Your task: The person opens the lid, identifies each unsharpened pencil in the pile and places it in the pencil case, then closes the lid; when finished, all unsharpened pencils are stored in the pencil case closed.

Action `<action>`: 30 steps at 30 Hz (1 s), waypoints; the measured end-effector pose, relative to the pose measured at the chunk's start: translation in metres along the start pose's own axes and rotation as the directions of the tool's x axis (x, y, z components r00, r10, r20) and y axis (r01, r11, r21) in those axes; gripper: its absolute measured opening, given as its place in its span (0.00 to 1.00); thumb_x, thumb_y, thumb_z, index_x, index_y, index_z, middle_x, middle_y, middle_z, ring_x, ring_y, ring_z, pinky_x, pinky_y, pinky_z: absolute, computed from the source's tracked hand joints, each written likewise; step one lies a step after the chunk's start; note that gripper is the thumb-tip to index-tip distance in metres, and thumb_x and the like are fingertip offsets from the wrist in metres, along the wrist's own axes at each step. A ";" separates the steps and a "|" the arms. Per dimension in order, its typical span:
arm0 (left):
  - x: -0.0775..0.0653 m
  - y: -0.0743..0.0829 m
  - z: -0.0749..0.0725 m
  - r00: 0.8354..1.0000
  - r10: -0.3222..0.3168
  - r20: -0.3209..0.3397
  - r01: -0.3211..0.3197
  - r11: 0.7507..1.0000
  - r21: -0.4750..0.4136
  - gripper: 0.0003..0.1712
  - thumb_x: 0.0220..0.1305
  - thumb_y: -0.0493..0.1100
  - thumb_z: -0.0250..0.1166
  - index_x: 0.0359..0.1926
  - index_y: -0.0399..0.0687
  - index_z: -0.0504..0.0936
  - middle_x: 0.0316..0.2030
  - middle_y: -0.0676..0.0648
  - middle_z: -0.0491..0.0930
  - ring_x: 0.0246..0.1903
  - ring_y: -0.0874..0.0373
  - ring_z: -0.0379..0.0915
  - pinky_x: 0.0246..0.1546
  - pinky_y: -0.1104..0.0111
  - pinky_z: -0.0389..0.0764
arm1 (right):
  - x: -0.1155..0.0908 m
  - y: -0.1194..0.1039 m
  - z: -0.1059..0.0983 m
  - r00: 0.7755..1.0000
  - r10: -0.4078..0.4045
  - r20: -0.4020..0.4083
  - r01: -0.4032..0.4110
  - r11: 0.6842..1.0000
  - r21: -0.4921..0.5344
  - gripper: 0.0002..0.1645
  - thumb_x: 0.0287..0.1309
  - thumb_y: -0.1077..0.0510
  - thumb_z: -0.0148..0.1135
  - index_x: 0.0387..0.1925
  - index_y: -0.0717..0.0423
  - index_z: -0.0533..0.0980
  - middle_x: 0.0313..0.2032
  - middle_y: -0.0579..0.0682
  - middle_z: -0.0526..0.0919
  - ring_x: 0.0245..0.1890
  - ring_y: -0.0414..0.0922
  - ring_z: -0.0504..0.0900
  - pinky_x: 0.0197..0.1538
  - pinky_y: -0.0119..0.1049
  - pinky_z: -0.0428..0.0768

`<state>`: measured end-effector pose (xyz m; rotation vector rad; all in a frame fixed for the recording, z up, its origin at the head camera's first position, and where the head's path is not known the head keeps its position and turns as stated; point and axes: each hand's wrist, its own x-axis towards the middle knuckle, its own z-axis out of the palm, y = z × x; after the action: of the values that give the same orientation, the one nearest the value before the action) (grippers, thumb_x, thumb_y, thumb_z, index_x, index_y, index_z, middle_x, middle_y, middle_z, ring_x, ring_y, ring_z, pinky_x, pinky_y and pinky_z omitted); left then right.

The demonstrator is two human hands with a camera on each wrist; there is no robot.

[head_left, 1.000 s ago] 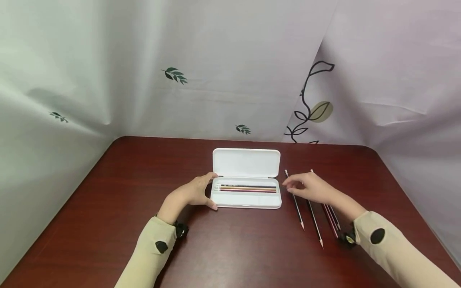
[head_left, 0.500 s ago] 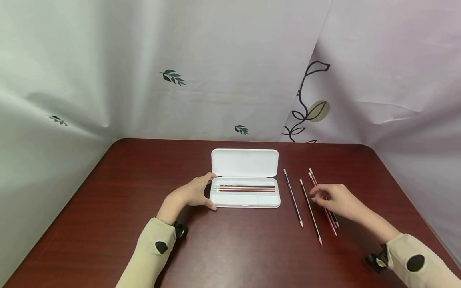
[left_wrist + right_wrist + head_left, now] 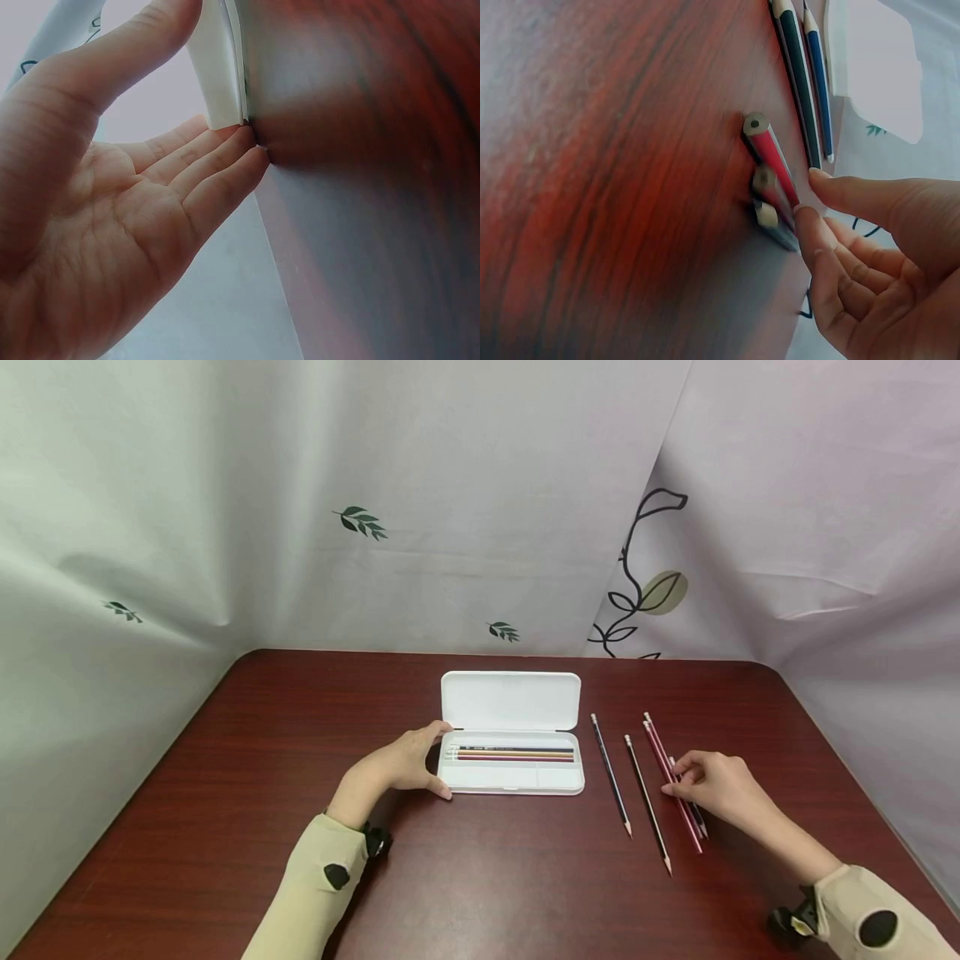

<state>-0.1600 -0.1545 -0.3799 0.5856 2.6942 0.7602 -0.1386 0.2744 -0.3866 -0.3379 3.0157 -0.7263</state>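
A white pencil case (image 3: pixel 487 778) lies with its lid (image 3: pixel 511 701) raised, several pencils (image 3: pixel 517 753) in its rear compartment. My left hand (image 3: pixel 405 762) holds its left end, thumb at the front corner and fingers at the back, as the left wrist view also shows. To the right, my right hand (image 3: pixel 716 785) reaches down over a small group of pencils. Its index finger touches a red pencil (image 3: pixel 775 154); a gap shows between thumb and pencil. A second reddish pencil (image 3: pixel 769 184) and a dark one (image 3: pixel 776 225) lie close beside it, partly hidden.
Between the case and the right hand lie a blue pencil (image 3: pixel 611 777) and a black pencil (image 3: pixel 648 806), apart from each other, points toward the person. The dark red wooden table (image 3: pixel 480 877) meets a pale curtain (image 3: pixel 450 527) at its back edge.
My right hand has moved right from near the case, past the blue and black pencils, and down to the red pencils. The left hand stays on the case.
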 end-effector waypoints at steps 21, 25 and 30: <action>-0.001 0.001 0.000 1.000 -0.017 0.009 0.018 1.000 -0.006 0.53 0.35 0.48 0.80 0.60 0.38 0.61 0.61 0.36 0.68 0.61 0.45 0.63 0.60 0.54 0.64 | 0.016 -0.016 0.002 0.972 0.090 0.215 -0.102 0.994 0.045 0.11 0.45 0.55 0.70 0.21 0.58 0.77 0.12 0.44 0.78 0.14 0.39 0.80 0.25 0.35 0.75; -0.001 0.001 0.000 1.000 -0.016 0.007 0.016 1.000 -0.006 0.53 0.35 0.48 0.80 0.60 0.38 0.61 0.60 0.36 0.68 0.60 0.45 0.64 0.60 0.54 0.65 | 0.017 -0.017 0.000 0.961 0.117 0.252 -0.142 0.987 0.080 0.09 0.46 0.57 0.68 0.20 0.58 0.78 0.12 0.45 0.79 0.15 0.40 0.81 0.23 0.33 0.76; -0.001 0.001 0.000 1.000 -0.018 0.005 0.018 1.000 -0.006 0.52 0.35 0.48 0.80 0.60 0.39 0.61 0.60 0.36 0.68 0.61 0.45 0.64 0.60 0.54 0.65 | 0.021 -0.017 -0.006 0.945 0.148 0.292 -0.192 0.973 0.128 0.08 0.49 0.58 0.64 0.24 0.61 0.78 0.14 0.47 0.80 0.17 0.42 0.82 0.24 0.34 0.78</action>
<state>-0.1589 -0.1538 -0.3793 0.5601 2.6884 0.7604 -0.1558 0.2580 -0.3731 -0.1562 2.6615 -0.8141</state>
